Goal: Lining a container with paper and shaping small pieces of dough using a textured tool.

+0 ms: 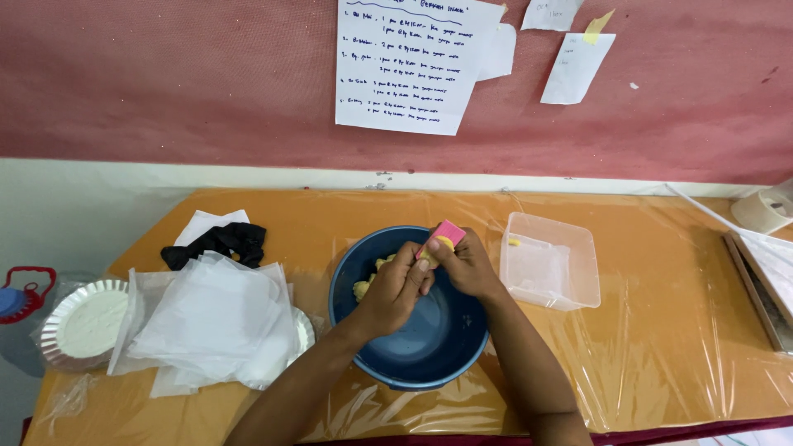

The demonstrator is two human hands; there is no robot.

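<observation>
Your table (644, 347), wrapped in clear plastic that would keep mess off it, fills the lower frame. At its centre sits the blue bowl (429, 347), placed under your hands so falling bits of yellow dough (363, 287) land inside. Left of it lies a heap of white sheets (211, 326), right of it a clear plastic tub (552, 263), both within reach. Just above centre, your right hand (467, 266) pinches a small pink mould (447, 234) while your left hand (395, 289) closes on its yellow filling.
</observation>
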